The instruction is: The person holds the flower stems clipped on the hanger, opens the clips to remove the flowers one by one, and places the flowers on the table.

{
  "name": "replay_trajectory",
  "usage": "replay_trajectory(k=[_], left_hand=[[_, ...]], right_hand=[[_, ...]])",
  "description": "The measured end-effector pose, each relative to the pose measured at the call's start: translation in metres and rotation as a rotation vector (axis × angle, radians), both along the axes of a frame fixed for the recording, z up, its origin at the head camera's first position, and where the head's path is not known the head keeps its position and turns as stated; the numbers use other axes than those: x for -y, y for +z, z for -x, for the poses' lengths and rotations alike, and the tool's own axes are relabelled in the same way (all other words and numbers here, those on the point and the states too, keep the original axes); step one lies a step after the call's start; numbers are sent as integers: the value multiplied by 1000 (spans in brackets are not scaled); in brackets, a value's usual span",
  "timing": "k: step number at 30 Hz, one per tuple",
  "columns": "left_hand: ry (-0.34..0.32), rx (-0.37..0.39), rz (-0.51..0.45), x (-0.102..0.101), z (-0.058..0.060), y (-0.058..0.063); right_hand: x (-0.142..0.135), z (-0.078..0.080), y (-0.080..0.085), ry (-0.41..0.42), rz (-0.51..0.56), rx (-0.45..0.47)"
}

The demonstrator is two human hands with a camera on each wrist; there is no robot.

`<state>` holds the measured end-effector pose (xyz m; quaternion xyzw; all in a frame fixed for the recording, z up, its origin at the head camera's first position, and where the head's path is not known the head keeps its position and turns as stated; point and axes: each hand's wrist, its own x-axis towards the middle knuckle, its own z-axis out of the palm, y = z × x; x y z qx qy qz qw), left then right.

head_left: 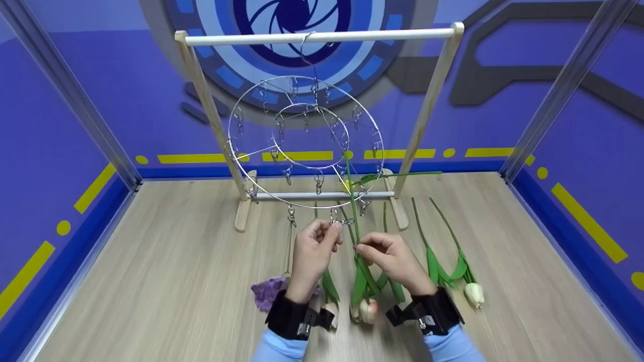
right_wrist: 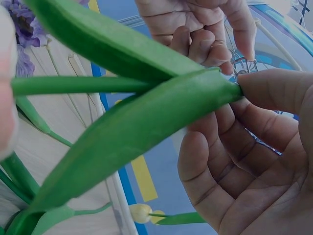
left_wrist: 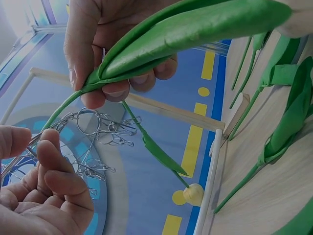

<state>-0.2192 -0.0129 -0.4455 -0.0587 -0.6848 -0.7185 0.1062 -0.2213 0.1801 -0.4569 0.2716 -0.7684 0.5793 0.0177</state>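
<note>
My left hand point(head_left: 316, 251) pinches a small metal clip point(head_left: 347, 221) at the near rim of a round wire hanger point(head_left: 271, 197). Beside it, my right hand point(head_left: 390, 256) holds an artificial tulip by its green stem point(head_left: 353, 206) between thumb and fingers, just above the leaves point(right_wrist: 112, 132). The stem points up past the clip, and the pinkish-white bloom point(head_left: 369, 310) hangs lowest. In the left wrist view, the stem's thin end runs right by my left fingertips point(left_wrist: 49, 147). A purple flower point(head_left: 269, 292) hangs head down from another clip, left of my left hand.
A wooden stand point(head_left: 322, 36) carries the hanger, with several clips around both rings. Several tulips lie on the table point(head_left: 166, 261), including a white one point(head_left: 474, 294) at the right. A pale yellow tulip point(left_wrist: 193, 194) shows beyond the hanger. Patterned walls enclose the table's back and sides.
</note>
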Motion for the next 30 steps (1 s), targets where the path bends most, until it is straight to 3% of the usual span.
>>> replay_trajectory(k=[18, 30], left_hand=[[-125, 20, 63, 1, 1, -1], [-144, -79, 291, 5, -9, 5]], right_hand=[[2, -1, 1, 12, 12, 6], [0, -2, 2, -28, -11, 27]])
